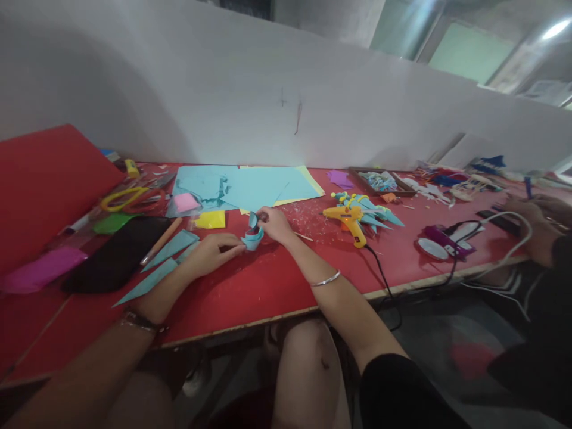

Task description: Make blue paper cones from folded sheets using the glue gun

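A small curled piece of light-blue paper is above the red table, between my two hands. My left hand reaches in from the left, with thumb and forefinger closed on the paper's left edge. From the right, my right hand pinches the curled upper part of the same paper. Its fingertips are partly hidden behind the curl. Cut light-blue paper strips lie beside my left wrist. Beyond my hands rest light-blue sheets over a yellow one.
Right of my hands sit a yellow glue gun with a black cord and several blue paper cones. A brown tray stands behind. On the left are a black pouch and yellow-handled scissors. Another person's hands are far right.
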`<state>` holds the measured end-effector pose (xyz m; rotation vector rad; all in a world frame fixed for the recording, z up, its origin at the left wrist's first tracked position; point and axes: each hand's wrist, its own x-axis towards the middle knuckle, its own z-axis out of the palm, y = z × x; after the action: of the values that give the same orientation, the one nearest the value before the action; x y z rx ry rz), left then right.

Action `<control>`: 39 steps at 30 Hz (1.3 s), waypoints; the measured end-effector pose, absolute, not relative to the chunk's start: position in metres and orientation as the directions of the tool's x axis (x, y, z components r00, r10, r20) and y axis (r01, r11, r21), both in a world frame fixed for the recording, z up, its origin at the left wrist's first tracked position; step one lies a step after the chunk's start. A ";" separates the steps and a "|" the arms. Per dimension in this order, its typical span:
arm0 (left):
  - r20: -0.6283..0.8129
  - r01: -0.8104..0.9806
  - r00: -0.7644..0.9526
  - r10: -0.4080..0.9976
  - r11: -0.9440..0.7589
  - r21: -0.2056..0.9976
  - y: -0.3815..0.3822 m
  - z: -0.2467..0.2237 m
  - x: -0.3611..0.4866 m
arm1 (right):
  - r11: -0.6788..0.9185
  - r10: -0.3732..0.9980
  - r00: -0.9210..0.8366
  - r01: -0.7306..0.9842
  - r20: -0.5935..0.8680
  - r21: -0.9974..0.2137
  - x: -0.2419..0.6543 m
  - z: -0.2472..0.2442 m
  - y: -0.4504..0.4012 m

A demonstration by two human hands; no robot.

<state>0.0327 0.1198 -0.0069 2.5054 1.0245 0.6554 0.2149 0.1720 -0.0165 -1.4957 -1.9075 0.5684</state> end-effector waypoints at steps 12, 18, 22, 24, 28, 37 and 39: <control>0.145 0.403 0.744 0.653 -0.611 0.681 0.106 0.003 0.029 | 0.251 0.963 -0.058 0.547 0.263 -0.798 0.213 -0.013 0.165; 0.146 0.371 0.707 0.692 -0.539 0.756 0.096 0.008 0.025 | 0.329 0.909 -0.333 0.206 0.250 -0.922 0.224 0.016 0.142; 0.148 0.348 0.682 0.716 -0.497 0.795 0.095 0.007 0.023 | 0.310 0.777 -0.593 0.066 0.213 -0.948 0.235 0.027 0.108; 0.152 0.349 0.673 0.724 -0.492 0.798 0.095 0.006 0.023 | 0.315 0.743 -0.646 0.112 0.172 -0.942 0.237 0.025 0.096; 0.149 0.357 0.661 0.735 -0.484 0.799 0.095 0.007 0.025 | 0.323 0.753 -0.635 0.125 0.175 -0.938 0.231 0.015 0.082; 0.233 0.430 0.678 0.697 -0.633 0.643 0.095 0.005 0.023 | 0.499 0.848 -0.413 0.418 0.331 -0.759 0.227 0.012 0.048; 0.277 0.453 0.679 0.680 -0.684 0.571 0.093 0.007 0.023 | 0.511 0.848 -0.410 0.461 0.336 -0.726 0.227 0.008 0.045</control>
<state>0.0232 0.0927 0.0066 2.4290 0.8777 0.6625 0.2269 0.0454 0.0081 -1.0662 -2.0527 0.7066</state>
